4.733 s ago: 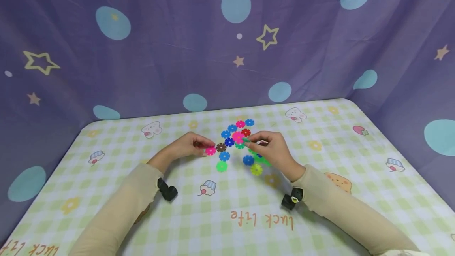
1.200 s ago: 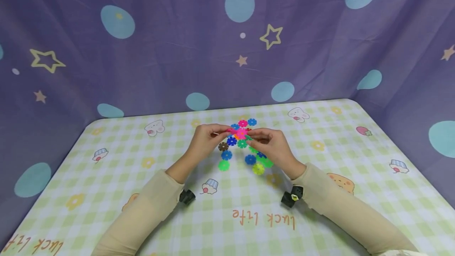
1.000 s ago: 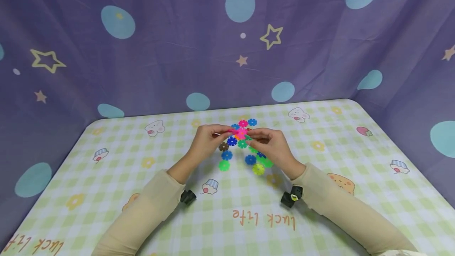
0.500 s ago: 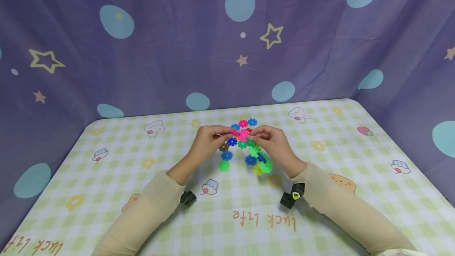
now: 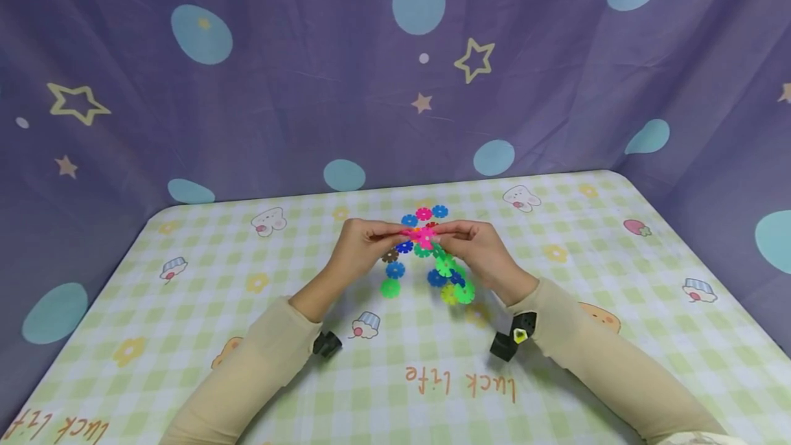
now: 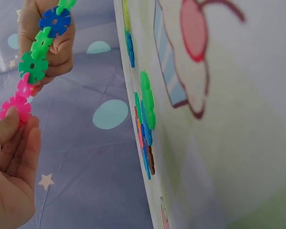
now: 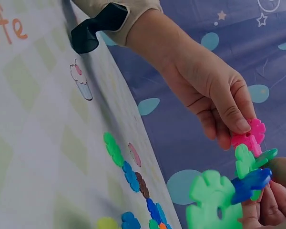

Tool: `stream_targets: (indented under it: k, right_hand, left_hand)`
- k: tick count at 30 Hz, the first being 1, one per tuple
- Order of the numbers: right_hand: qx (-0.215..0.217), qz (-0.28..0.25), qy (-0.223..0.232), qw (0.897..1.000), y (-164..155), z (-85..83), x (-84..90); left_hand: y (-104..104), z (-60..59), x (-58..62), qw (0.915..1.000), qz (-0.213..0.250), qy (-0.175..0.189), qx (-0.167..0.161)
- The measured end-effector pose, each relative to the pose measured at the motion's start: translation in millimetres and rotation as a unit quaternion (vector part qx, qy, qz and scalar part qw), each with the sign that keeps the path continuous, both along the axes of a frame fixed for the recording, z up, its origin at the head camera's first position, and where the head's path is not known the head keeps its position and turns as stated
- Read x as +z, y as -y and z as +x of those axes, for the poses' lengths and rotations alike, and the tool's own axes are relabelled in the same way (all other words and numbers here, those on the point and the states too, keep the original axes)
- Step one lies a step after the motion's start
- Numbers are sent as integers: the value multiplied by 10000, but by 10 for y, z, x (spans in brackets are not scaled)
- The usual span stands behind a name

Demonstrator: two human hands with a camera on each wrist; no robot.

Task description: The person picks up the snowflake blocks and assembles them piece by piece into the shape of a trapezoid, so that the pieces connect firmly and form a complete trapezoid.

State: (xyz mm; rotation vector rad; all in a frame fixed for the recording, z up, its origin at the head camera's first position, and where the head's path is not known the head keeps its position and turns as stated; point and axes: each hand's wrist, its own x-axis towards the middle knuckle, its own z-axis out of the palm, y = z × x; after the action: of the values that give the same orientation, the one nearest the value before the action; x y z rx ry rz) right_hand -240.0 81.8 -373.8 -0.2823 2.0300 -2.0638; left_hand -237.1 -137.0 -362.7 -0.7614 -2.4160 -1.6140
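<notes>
Above the loose discs (image 5: 395, 270) lying flat on the checked counter (image 5: 556, 362), we held a chain of snowflake discs (image 5: 446, 268) lifted off the surface. Our left hand (image 5: 358, 247) pinched a pink disc (image 6: 16, 106) between thumb and fingertips at the chain's upper end, where it met a second pink piece. Our right hand (image 5: 478, 253) gripped the chain just beside that joint, fingers curled round the green discs (image 6: 34, 59) and a blue disc (image 6: 55, 20); from there the chain hung down toward us, ending in a light green disc (image 7: 212, 200) near the loose pieces. Farther from us than the pinched joint, a blue, a pink and another blue disc lay in a row on the counter. Behind the counter hung a purple cloth (image 5: 278, 74) with stars and pale blue spots.
</notes>
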Motion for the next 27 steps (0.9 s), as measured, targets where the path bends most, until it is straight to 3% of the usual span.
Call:
stream_targets:
  k: [13, 19, 27]
  right_hand:
    - [209, -702, 761, 9944, 16, 21, 91]
    - [513, -624, 1096, 9907, -42, 16, 112]
    - [627, -752, 935, 9908, -52, 58, 94]
  left_hand:
    - [-1, -3, -5, 9999, -41, -102, -35]
    - [2, 8, 4, 9992, -43, -67, -386]
    - [6, 9, -14, 9975, -45, -369, -604]
